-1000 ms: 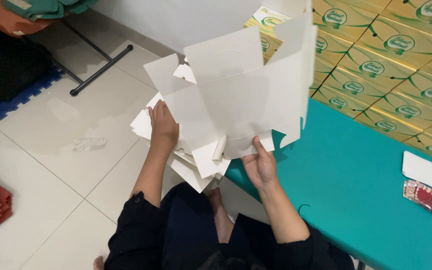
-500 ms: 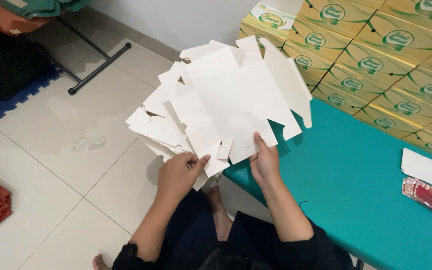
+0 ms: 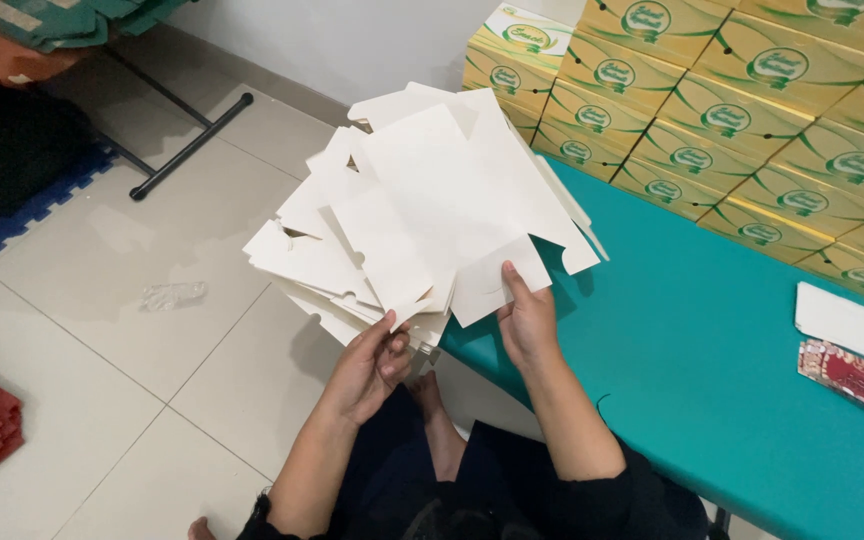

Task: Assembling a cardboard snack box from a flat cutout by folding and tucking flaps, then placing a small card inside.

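Both hands up on the fanned card blanks, held over the floor at the edge of the teal table. Left hand pinches the lower flaps; right hand grips a tab, thumb on top. All blanks still flat, none folded; finished boxes stacked behind.
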